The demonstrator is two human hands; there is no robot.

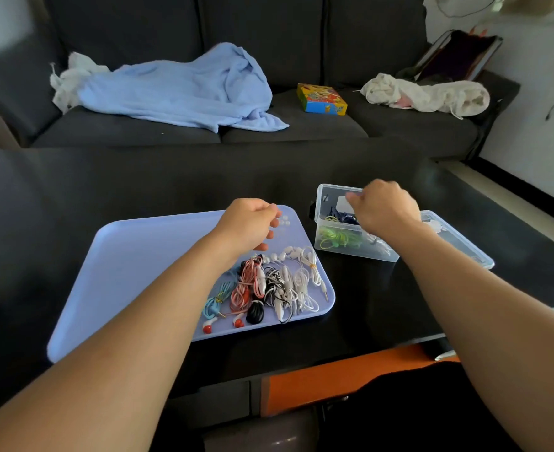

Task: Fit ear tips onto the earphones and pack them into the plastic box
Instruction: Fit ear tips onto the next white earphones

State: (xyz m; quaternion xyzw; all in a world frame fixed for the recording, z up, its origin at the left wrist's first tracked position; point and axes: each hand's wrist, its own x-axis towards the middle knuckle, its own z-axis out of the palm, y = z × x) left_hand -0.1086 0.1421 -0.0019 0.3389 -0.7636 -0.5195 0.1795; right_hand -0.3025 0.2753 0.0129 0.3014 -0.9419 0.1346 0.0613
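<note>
A lilac tray [132, 256] lies on the black table. Several coiled earphones [269, 285] in blue, pink, black and white are piled at its right end, and small white ear tips [284, 220] lie at its far right corner. My left hand [248, 223] hovers over the tray beside those tips, fingers curled; whether it holds a tip is hidden. A clear plastic box [341, 246] stands right of the tray with green and dark blue earphones [334, 238] inside. My right hand [383, 207] is over the box, fingers closed, its grasp hidden.
The box's clear lid [458, 238] lies right of the box. A dark sofa behind the table carries a blue blanket [184, 89], a colourful carton [321, 99] and a white cloth [429, 94]. An orange panel [334, 376] sits under the table's near edge.
</note>
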